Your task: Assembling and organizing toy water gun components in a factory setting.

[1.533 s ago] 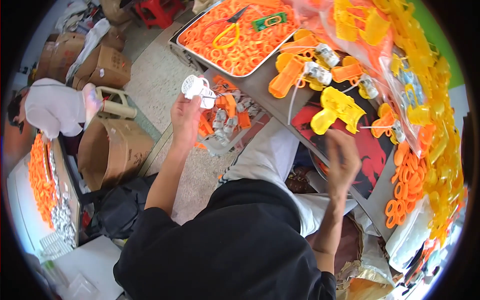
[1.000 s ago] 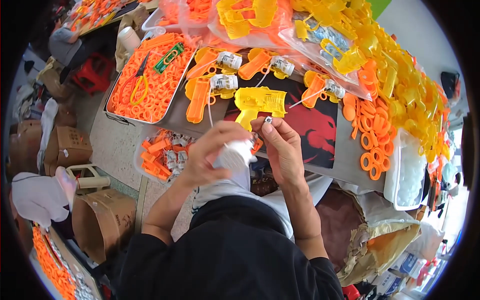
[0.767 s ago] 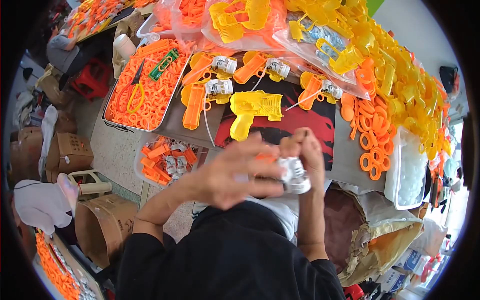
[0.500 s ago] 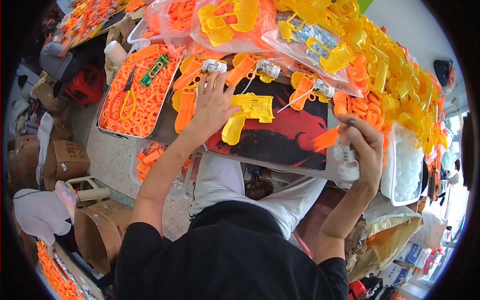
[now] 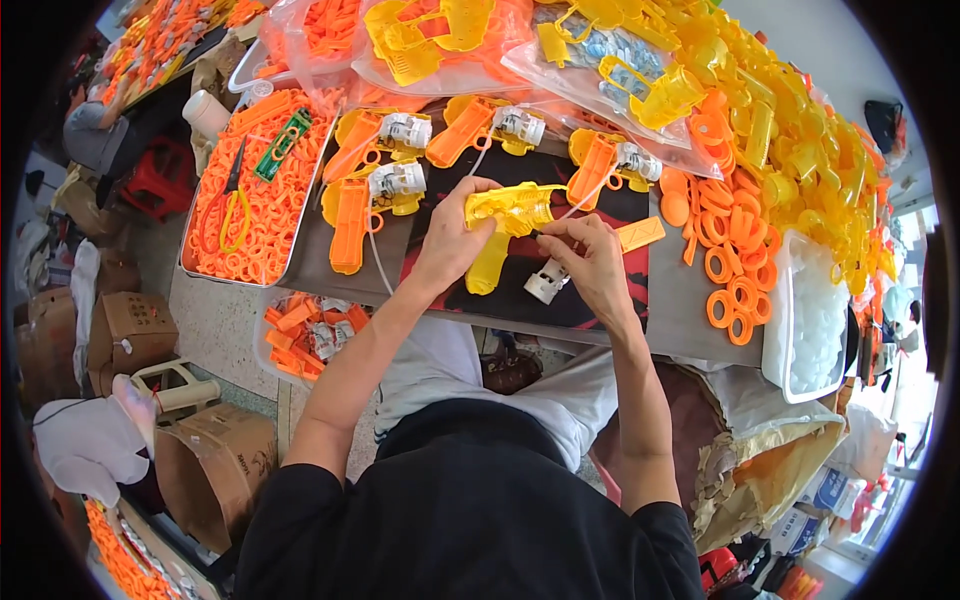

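Note:
Over the black and red mat point(image 5: 420, 262), my left hand point(image 5: 455, 240) grips a yellow toy gun shell point(image 5: 487, 262) at its rear. The shell is tilted with its hollow side showing. My right hand point(image 5: 595, 268) is closed around an orange and white toy gun insert: an orange bar point(image 5: 640, 235) sticks out on its right and a white mechanism point(image 5: 548, 281) below its fingers. Its fingertips meet at the shell's right edge, by a small dark piece too small to name. Several partly assembled toy guns, orange bars with white mechanisms in yellow shells point(image 5: 348, 222), lie behind and left.
On the left, a tray point(image 5: 290, 250) of orange rings holds scissors point(image 5: 235, 205) and a green tool point(image 5: 284, 145). Yellow shells point(image 5: 800, 190) are heaped at the back right. Loose orange rings point(image 5: 740, 292) and a white tub point(image 5: 785, 350) are on the right.
My right hand has come left from the table's right side with the orange and white insert. My left hand has taken hold of the yellow shell and turned it hollow side into view.

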